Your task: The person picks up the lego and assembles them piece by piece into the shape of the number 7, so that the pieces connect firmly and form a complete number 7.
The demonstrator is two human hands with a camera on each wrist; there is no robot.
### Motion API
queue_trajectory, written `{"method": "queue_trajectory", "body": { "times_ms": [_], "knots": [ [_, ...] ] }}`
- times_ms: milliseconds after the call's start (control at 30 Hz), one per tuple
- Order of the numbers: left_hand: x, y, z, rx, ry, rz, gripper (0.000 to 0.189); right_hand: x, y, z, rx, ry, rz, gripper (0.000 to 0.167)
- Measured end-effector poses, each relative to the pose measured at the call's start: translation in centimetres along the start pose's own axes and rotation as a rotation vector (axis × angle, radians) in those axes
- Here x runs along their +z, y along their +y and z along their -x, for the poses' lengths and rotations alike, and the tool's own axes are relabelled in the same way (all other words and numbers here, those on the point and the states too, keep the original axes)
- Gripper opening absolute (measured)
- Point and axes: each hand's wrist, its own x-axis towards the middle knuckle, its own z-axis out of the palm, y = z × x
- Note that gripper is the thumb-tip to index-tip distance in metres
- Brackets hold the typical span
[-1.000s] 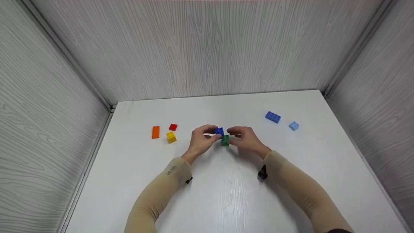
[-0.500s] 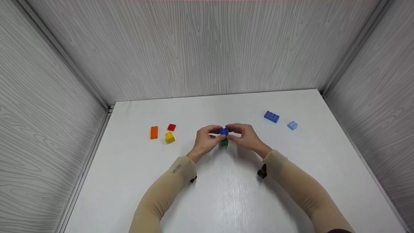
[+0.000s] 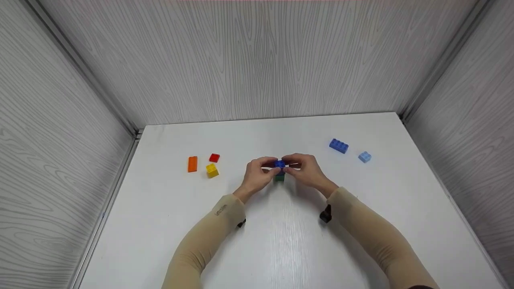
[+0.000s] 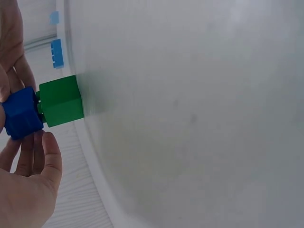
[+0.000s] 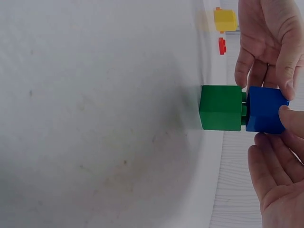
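A small dark-blue building brick (image 3: 280,164) is held from both sides at the middle of the table. My left hand (image 3: 255,174) pinches it between thumb and fingers on the left; my right hand (image 3: 309,171) does the same on the right. Directly beneath stands a green brick (image 5: 221,108) on the table, mostly hidden by the thumbs in the head view. Both wrist views show the green studs still exposed in a narrow gap below the blue brick (image 4: 23,114), which looks slightly tilted in the left wrist view.
Left of the hands lie an orange flat brick (image 3: 192,164), a red flat brick (image 3: 214,157) and a yellow brick (image 3: 212,170). At the back right are a longer blue brick (image 3: 339,145) and a light-blue brick (image 3: 365,156). Wood-grain panels enclose the white table (image 3: 277,241).
My left hand has carried the blue brick right, from the green brick's upper left to right over it. My right hand has moved from beside the bricks to grip the blue one too.
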Motion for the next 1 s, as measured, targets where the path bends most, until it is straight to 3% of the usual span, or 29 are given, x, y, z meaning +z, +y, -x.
{"method": "queue_trajectory", "body": {
  "times_ms": [167, 400, 600, 1000],
  "knots": [
    [-0.01, 0.00, -0.06, 0.022, 0.009, 0.009, 0.036, 0.10, -0.06, 0.01, 0.005, 0.005, -0.008, 0.039],
    [0.11, -0.23, -0.11, -0.001, 0.001, 0.015, 0.035, 0.16, 0.08, 0.07, 0.033, 0.011, -0.001, 0.036],
    [0.06, -0.19, 0.11, -0.007, -0.004, 0.049, 0.037, 0.20, 0.45, 0.16, -0.012, 0.008, 0.009, 0.035],
    [-0.23, 0.14, -0.57, -0.022, -0.037, 0.007, 0.036, -0.07, 0.45, 0.23, 0.004, 0.000, 0.022, 0.035]
  ]
}}
